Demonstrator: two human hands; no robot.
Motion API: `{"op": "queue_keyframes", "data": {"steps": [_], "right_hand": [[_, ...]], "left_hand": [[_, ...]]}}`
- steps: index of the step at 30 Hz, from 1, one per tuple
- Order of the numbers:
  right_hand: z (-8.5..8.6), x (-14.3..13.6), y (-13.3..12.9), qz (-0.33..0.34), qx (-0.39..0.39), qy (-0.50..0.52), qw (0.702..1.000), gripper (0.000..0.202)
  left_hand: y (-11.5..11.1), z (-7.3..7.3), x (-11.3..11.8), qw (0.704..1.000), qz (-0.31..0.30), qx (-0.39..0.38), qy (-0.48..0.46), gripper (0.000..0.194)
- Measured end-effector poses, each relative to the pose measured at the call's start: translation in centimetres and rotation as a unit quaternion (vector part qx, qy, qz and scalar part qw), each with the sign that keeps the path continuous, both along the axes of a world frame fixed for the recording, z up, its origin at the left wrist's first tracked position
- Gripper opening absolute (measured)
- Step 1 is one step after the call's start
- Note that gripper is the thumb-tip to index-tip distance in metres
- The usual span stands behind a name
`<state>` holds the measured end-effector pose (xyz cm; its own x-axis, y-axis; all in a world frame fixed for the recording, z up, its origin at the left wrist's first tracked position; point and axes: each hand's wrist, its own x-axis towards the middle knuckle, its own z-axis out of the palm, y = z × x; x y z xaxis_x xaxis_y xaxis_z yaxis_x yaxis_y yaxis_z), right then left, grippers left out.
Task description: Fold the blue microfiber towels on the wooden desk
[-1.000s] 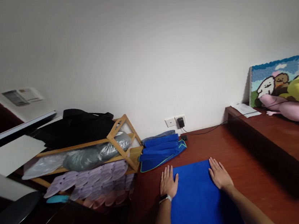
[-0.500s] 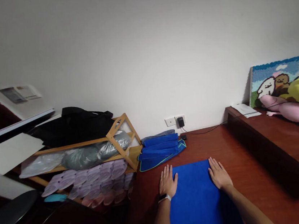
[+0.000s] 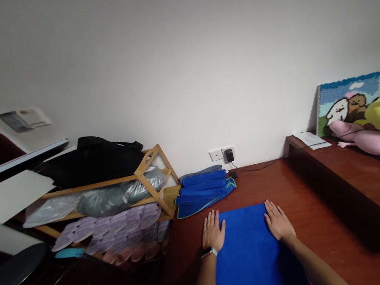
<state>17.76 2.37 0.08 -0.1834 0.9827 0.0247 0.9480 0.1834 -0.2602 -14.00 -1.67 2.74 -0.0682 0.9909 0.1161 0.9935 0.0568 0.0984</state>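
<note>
A blue towel (image 3: 248, 255) lies spread flat on the reddish-brown wooden table (image 3: 325, 227), its lower part running out of view toward me. My left hand (image 3: 214, 232) rests flat at the towel's left edge, fingers stretched out and pointing away from me; a watch is on that wrist. At the opposite edge, my right hand (image 3: 280, 221) lies palm down with fingers extended, touching the cloth near its far right corner. Neither hand grips anything. Beyond the left hand sits a pile of folded blue cloths (image 3: 201, 189) with green edging.
A wooden shoe rack (image 3: 160, 183) holding purple slippers (image 3: 126, 219) and a black bag (image 3: 98, 160) stands at left. A charger (image 3: 229, 155) in the wall trails a cable. On the raised right surface are a pink plush toy (image 3: 369, 139), a yellow plush and a picture.
</note>
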Motion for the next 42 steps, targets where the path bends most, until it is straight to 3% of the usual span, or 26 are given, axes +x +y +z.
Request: {"op": "queue_keyframes", "data": {"steps": [16,20,22,25,30,32,34,36,38,42], "right_hand": [[0.6,-0.2,-0.2,-0.002,-0.010,0.009,1.000,0.068],[0.5,-0.2,-0.1,-0.003,-0.005,0.023,1.000,0.068],[0.4,-0.2,0.0,-0.002,-0.003,0.031,1.000,0.067],[0.3,-0.2,0.2,-0.001,0.000,0.039,0.999,0.067],[-0.8,0.2,0.3,0.016,0.006,0.016,1.000,0.066],[-1.6,0.5,0.3,0.038,0.015,-0.003,0.999,0.067],[-2.3,0.8,0.4,0.053,0.030,-0.011,0.998,0.070],[-2.5,1.0,0.4,0.054,0.039,-0.007,0.998,0.070],[-2.1,0.8,0.4,0.041,0.032,0.000,0.999,0.067],[-0.5,0.1,0.2,0.000,0.007,0.010,1.000,0.067]], "left_hand": [[0.4,-1.0,-0.4,1.000,-0.006,-0.005,0.006,0.068],[0.4,-0.7,-1.2,1.000,-0.015,-0.010,0.011,0.066],[0.5,-0.2,-1.0,0.999,-0.028,0.022,0.017,0.065],[0.6,0.6,2.4,0.994,-0.058,0.088,0.007,0.062],[1.1,0.7,14.5,0.968,-0.231,0.068,-0.065,0.063],[1.4,0.0,18.4,0.966,-0.234,0.045,-0.103,0.063],[1.7,-0.7,20.3,0.966,-0.219,0.020,-0.132,0.064],[1.7,-1.4,20.3,0.966,-0.214,0.004,-0.144,0.064],[1.5,-1.8,18.7,0.967,-0.215,-0.004,-0.136,0.064],[0.8,-1.2,12.2,0.980,-0.174,-0.015,-0.096,0.068]]}}
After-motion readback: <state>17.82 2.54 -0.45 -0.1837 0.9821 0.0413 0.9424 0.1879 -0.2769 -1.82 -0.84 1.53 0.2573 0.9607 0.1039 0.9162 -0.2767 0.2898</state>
